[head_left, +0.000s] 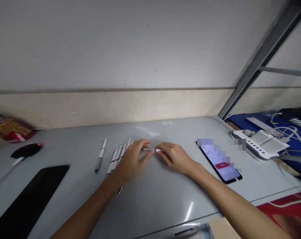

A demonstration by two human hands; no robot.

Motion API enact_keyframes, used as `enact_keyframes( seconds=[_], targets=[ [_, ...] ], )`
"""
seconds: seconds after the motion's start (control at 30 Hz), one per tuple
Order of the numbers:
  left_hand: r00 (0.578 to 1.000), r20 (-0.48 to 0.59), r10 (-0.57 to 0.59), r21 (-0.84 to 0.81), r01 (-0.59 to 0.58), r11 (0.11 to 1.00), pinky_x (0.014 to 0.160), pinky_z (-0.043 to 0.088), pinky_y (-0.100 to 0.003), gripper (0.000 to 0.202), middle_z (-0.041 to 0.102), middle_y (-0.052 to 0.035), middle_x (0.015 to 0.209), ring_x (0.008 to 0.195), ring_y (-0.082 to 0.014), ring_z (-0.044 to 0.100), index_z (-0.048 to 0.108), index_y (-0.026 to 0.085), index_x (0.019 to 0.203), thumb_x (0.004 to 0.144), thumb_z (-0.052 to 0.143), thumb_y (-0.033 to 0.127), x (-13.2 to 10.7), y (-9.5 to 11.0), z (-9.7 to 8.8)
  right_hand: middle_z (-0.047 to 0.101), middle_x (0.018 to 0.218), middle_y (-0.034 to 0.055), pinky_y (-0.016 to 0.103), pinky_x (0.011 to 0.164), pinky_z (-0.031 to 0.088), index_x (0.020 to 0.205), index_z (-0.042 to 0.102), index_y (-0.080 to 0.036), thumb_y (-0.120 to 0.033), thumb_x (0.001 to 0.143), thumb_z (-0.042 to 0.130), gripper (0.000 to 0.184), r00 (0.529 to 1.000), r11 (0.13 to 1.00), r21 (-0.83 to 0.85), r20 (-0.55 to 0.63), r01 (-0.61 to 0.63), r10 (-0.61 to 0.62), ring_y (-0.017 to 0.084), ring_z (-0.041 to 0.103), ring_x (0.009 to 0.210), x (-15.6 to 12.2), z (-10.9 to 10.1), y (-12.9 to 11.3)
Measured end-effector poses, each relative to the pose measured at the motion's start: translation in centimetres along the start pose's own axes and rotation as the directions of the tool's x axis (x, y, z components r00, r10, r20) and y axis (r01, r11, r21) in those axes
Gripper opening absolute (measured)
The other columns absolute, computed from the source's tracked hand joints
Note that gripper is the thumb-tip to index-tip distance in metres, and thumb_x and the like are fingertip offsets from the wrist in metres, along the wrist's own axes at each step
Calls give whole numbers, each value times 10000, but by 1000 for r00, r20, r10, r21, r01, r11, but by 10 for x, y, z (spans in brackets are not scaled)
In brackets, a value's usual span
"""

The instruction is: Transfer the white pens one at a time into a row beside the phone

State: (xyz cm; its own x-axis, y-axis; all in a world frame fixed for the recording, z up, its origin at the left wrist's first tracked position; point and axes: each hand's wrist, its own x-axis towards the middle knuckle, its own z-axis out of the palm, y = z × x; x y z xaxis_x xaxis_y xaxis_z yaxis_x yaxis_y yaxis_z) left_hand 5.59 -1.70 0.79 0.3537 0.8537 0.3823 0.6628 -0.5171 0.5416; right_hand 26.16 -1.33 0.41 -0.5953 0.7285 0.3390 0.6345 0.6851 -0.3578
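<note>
A white and grey pen (157, 150) lies level between my two hands, just above or on the table; I cannot tell whether it is whole or in two parts. My left hand (134, 157) has its thumb and fingers closed about the grey end. My right hand (175, 157) pinches the white end, its fingers hiding much of it. Several similar white pens (113, 161) lie side by side, partly hidden behind my left hand and forearm. Farther left, a single white pen with a grey grip (101, 156) rests on the table.
A lit phone (219, 162) lies right of my right hand, with a white power strip (255, 146) beyond. On the left are a long black mat (33, 202), a black mouse-like device (26, 151) and a packet (12, 128). A wall borders the grey table (155, 202).
</note>
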Motion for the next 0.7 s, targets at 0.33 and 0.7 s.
enact_keyframes(
  seconds=[0.33,0.7],
  targets=[
    [997,8,82,125,-83,989,871,396,-364,217,635,-43,1016,978,-199,534,561,197,1074,892,518,307,0,2,1,638,920,77,268,724,408,1024,611,-164,-235,967,405,226,1000,999,-41,-6,21,-21,159,573,801,0,-2,0],
    [969,182,165,375,-224,900,837,325,-393,197,646,-34,956,922,-204,535,565,183,990,954,396,277,-2,12,-2,640,952,93,282,766,410,1047,591,-161,-280,990,350,275,998,996,-91,60,24,-18,175,581,869,2,3,-6]
  ],
)
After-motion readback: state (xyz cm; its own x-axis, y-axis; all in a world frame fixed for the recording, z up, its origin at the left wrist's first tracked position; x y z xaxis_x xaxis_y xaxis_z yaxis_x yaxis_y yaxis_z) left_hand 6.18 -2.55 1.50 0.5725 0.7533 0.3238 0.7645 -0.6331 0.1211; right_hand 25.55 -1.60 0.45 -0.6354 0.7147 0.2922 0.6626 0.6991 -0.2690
